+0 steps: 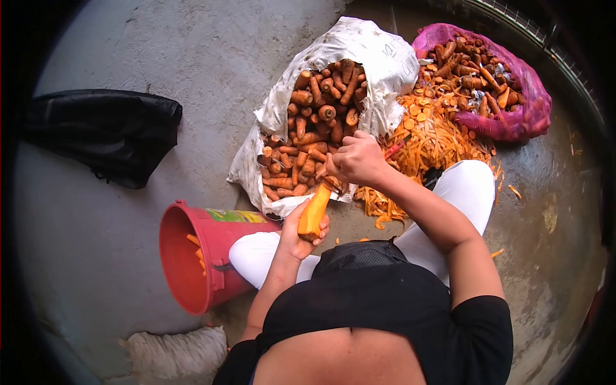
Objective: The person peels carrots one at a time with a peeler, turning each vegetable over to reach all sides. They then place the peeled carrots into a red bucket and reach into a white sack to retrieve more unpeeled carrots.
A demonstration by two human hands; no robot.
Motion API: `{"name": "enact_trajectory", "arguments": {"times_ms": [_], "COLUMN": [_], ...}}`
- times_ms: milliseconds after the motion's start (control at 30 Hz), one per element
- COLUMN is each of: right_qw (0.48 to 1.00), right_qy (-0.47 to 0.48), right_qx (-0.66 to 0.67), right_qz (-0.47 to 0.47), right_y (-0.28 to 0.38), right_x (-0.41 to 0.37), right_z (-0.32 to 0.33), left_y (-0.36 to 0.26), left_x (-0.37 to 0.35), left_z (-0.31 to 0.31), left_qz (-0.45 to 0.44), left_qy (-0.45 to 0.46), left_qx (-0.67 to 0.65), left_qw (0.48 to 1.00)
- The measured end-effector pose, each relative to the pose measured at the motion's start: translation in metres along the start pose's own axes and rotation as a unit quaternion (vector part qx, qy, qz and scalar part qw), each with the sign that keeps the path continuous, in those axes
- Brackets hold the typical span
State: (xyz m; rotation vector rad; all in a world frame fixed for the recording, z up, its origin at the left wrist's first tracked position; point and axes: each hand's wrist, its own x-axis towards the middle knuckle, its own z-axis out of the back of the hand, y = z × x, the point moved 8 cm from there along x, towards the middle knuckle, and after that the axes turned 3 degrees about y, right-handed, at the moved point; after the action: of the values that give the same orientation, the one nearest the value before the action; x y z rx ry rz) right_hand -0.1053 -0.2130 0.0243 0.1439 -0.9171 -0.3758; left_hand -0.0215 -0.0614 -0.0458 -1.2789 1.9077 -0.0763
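Observation:
A large, mostly peeled carrot [314,215] is in my left hand [299,234], its bright orange end toward me and its brown end pointing away. My right hand [357,160] is closed in a fist at that far brown end. Whatever tool sits in the fist is hidden by the fingers. Just beyond both hands lies an open white sack [385,67] of unpeeled carrots [314,151]. Right of the sack, a heap of orange peelings [427,144] covers the floor.
A red bucket [218,240] lies tipped on its side at left with some carrot pieces inside. A pink mesh sack [536,106] of carrots stands at the back right. Black sheeting [109,131] lies at far left, and a pale crumpled sack [179,353] at lower left.

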Motion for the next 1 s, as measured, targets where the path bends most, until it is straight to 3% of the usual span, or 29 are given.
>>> {"name": "enact_trajectory", "arguments": {"times_ms": [67,167,267,367,467,500,533,600,667,867,933,1000], "right_qw": [0.992,0.962,0.915,0.873,0.879,0.880,0.905,0.980,0.988,0.999,0.972,0.947], "right_qy": [-0.017,-0.074,0.094,0.286,0.257,0.212,0.165,0.050,0.037,0.016,0.085,0.022], "right_qx": [-0.121,-0.263,-0.354,-0.214,0.064,0.157,0.157,0.069,0.075,0.044,-0.219,-0.318], "right_qz": [0.002,-0.026,-0.171,-0.332,-0.396,-0.394,-0.360,-0.182,-0.128,-0.007,0.031,-0.028], "right_y": [-0.003,-0.026,-0.083,-0.127,-0.115,-0.106,-0.094,-0.063,-0.047,-0.017,-0.040,-0.070], "right_x": [-0.002,0.002,0.003,-0.025,-0.025,-0.021,-0.012,0.002,0.001,0.004,-0.005,-0.003], "right_z": [0.000,0.016,0.024,-0.002,-0.013,-0.014,-0.004,0.013,0.009,-0.003,-0.028,-0.007], "left_y": [0.000,-0.004,-0.005,-0.007,-0.007,-0.007,-0.008,-0.007,-0.006,-0.004,0.000,-0.008], "left_x": [0.004,0.008,0.006,0.014,0.019,0.021,0.022,0.024,0.025,0.019,0.011,0.006], "left_z": [0.009,0.007,0.010,0.007,-0.001,0.000,0.000,0.000,-0.002,0.001,-0.001,0.004], "left_qz": [-0.012,0.000,-0.020,-0.009,0.002,0.003,0.005,0.008,0.011,0.013,0.023,-0.006], "left_qy": [-0.035,-0.002,-0.049,-0.011,0.011,0.010,0.009,0.019,0.042,-0.012,-0.018,-0.058], "left_qx": [-0.004,-0.025,-0.027,-0.019,-0.046,-0.048,-0.050,-0.053,-0.056,0.009,0.025,0.083], "left_qw": [0.999,1.000,0.998,1.000,0.999,0.999,0.999,0.998,0.997,1.000,0.999,0.995]}}
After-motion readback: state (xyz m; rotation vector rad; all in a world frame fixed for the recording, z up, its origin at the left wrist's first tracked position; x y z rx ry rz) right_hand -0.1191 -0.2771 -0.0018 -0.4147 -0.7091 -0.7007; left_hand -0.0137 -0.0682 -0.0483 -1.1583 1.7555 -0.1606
